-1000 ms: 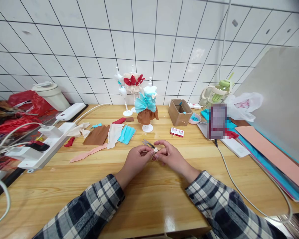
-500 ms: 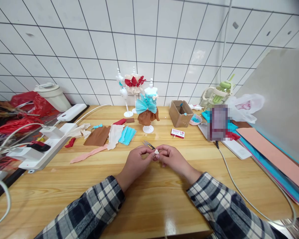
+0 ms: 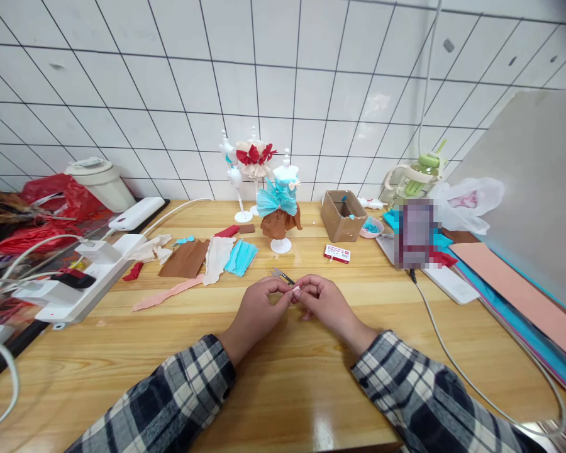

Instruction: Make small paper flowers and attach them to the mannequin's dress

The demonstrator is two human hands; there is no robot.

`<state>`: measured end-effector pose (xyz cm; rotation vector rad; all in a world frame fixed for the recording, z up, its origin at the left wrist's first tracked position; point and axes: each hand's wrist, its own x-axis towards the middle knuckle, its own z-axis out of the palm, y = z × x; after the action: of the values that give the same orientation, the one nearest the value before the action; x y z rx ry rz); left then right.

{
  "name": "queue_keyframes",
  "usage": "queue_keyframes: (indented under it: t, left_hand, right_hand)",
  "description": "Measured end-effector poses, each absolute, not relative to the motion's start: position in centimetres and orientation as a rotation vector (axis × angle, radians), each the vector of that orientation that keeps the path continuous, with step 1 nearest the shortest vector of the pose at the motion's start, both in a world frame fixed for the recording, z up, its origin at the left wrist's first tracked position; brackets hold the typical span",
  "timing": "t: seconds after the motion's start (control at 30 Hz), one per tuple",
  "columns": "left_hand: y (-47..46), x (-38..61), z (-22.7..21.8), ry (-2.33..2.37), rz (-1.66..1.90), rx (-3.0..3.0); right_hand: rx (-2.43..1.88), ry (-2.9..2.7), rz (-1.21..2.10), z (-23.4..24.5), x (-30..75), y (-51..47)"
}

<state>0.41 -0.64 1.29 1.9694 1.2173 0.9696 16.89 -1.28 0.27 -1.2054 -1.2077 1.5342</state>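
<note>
Pale scrap point(image 3: 295, 289), tiny and off-white, is pinched between the two hands just above the desk point(image 3: 283, 390), near its middle, in the head view; what it is made of is too small to tell. The left hand point(image 3: 257, 311) closes its grip on the near-left side of the pale scrap with thumb and forefinger; the right hand point(image 3: 327, 302) does the same from the other side, its remaining fingers curled in; both grips are closed tight, fingertips almost meeting. Small snips point(image 3: 280, 274) lie just beyond the left fingertips; whether they are touched I cannot tell. Farther back lie crepe strips point(image 3: 217, 255) in brown, cream and turquoise; a little mannequin point(image 3: 277, 211) in a turquoise and brown dress stands behind them; a cardboard box point(image 3: 342, 215) sits to its right.

By my reading, the step in hand is fine shaping or folding of the piece between the fingertips; the next move calls for small, steady finger work, with one grip holding firm while the other shifts, since so small a piece slips easily.
</note>
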Motion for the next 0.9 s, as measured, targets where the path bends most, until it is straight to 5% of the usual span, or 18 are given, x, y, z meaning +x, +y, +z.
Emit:
queue_keyframes:
  t: [0.37, 0.9]
  left_hand:
    - [0.1, -0.9, 1.1, 0.908, 0.986, 2.152]
    - [-0.5, -0.6, 1.3, 1.072, 0.987, 2.003]
  right_hand:
    - [-1.048, -1.046, 1.774, 0.7, 17.5, -1.6]
    - [-0.949, -0.968, 1.905, 0.8, 18.0, -1.7]
